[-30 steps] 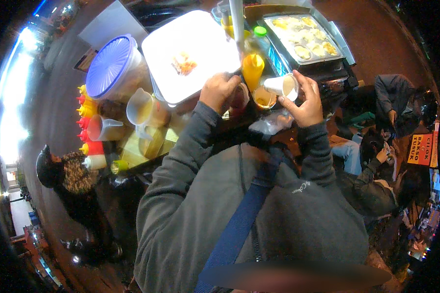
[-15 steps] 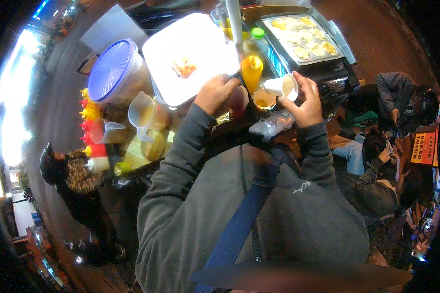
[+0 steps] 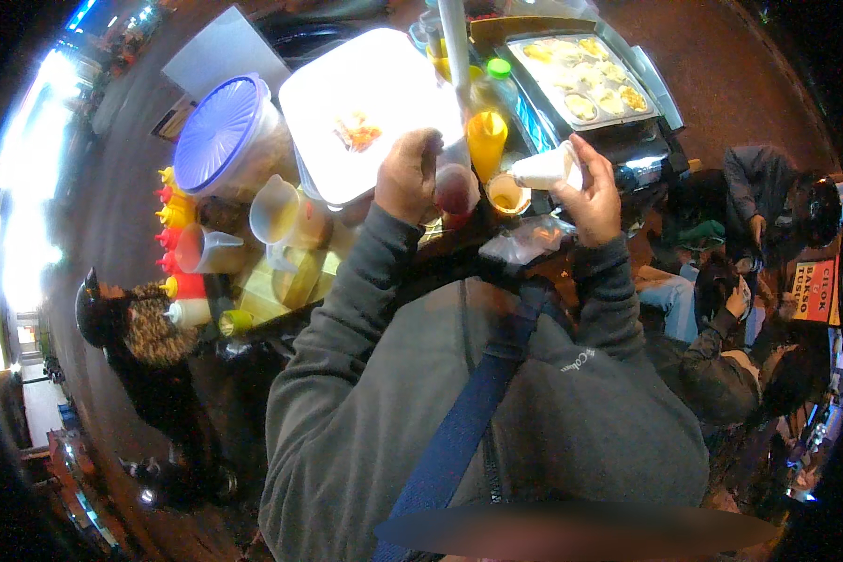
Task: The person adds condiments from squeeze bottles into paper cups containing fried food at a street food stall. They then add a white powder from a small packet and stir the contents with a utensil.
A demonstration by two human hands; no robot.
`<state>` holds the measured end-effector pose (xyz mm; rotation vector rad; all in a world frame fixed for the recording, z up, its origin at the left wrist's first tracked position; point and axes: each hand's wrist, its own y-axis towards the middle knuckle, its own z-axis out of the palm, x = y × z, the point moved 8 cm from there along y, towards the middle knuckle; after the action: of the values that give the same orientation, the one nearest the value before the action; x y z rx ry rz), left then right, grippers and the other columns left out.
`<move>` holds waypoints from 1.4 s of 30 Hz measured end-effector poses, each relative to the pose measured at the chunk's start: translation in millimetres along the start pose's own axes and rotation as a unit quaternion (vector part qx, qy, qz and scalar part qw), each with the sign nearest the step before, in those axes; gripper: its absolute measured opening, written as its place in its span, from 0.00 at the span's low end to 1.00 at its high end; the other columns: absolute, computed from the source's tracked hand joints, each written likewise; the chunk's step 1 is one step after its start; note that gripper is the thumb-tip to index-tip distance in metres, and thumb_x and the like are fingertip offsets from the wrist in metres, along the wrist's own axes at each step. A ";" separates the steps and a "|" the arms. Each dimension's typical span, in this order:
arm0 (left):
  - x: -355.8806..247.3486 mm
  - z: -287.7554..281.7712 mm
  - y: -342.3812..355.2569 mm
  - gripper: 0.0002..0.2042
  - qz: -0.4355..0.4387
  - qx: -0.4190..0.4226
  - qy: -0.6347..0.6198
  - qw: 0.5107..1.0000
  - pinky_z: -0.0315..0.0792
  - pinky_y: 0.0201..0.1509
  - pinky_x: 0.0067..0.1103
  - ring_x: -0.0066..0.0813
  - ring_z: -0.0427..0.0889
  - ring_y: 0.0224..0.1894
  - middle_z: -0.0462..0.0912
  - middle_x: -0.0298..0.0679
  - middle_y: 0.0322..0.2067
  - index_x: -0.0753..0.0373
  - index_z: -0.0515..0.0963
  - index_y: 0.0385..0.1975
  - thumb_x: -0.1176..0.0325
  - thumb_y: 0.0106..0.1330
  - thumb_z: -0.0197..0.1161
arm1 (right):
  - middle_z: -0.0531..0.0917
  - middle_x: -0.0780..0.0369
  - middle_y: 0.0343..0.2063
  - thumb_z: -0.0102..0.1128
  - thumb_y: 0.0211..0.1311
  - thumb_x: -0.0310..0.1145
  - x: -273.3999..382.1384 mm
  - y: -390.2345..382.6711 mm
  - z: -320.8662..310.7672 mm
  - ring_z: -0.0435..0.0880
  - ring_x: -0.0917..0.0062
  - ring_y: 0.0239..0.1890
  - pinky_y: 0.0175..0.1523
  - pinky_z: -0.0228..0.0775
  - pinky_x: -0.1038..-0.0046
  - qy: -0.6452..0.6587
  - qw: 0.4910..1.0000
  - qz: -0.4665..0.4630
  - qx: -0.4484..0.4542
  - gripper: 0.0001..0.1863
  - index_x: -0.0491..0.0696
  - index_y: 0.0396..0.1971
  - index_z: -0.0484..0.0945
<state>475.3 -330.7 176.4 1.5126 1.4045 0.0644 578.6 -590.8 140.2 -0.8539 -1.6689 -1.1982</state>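
Observation:
My right hand [image 3: 597, 192] is closed around a white paper cup [image 3: 543, 169], tipped on its side with its base end toward the left. Just below that cup stands another cup [image 3: 508, 195] with something yellowish-brown inside. My left hand [image 3: 408, 178] is raised at the near right corner of a bright white tray or lid [image 3: 332, 140], fingers curled together; whatever is in them, if anything, is hidden. Close to its right is a reddish translucent cup or jug [image 3: 456, 189]. A yellow squeeze bottle [image 3: 486, 142] stands between the two hands, farther back.
A moulded pan of pale food [image 3: 590, 80] lies at the far right. Leftward are a purple-lidded tub [image 3: 220, 136], measuring jugs [image 3: 276, 211] and a row of sauce bottles [image 3: 170, 234]. A green-capped bottle [image 3: 499, 70] stands beside a pole [image 3: 454, 42]. Other people [image 3: 782, 197] sit at right.
My left hand has lifted and turned away from the tray's corner, its fingers now curled. My right hand has shifted slightly right with the paper cup, tilting it further.

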 end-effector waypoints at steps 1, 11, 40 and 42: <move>2.6 -3.9 1.7 0.14 -0.039 -0.007 -0.011 0.999 0.77 0.41 0.26 0.35 0.84 0.36 0.83 0.44 0.34 0.64 0.75 0.47 0.75 0.61 0.67 | 0.74 0.56 0.53 0.66 0.50 0.34 -4.4 2.4 -1.5 0.74 0.69 0.58 0.66 0.63 0.69 0.071 0.996 0.046 -0.010 0.39 0.38 0.64 0.67; -15.3 -43.0 11.9 0.24 -0.137 0.144 -0.080 0.977 0.77 0.42 0.22 0.27 0.85 0.36 0.86 0.40 0.35 0.63 0.73 0.54 0.73 0.57 0.73 | 0.68 0.57 0.67 0.63 0.49 0.37 66.6 -0.7 92.9 0.63 0.66 0.71 0.73 0.54 0.64 0.210 0.895 0.080 0.385 0.37 0.43 0.63 0.72; 2.5 -133.0 -113.9 0.21 -0.202 0.139 -0.121 0.962 0.72 0.47 0.22 0.30 0.79 0.40 0.82 0.42 0.38 0.68 0.82 0.44 0.54 0.77 0.50 | 0.77 0.54 0.55 0.55 0.67 0.42 71.7 31.8 199.6 0.75 0.67 0.60 0.64 0.69 0.67 0.126 0.893 -0.061 0.428 0.29 0.44 0.64 0.68; -1.0 -133.3 -114.9 0.22 -0.193 0.157 -0.125 0.960 0.72 0.46 0.22 0.30 0.78 0.39 0.81 0.41 0.36 0.68 0.82 0.43 0.53 0.77 0.50 | 0.77 0.54 0.55 0.56 0.66 0.39 82.1 28.8 219.2 0.75 0.67 0.60 0.64 0.70 0.67 0.110 0.865 0.052 0.487 0.28 0.47 0.64 0.70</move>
<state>309.5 -273.5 162.3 1.4073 1.5247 -0.5962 516.1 -370.1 195.2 -0.1448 -1.7052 -0.2397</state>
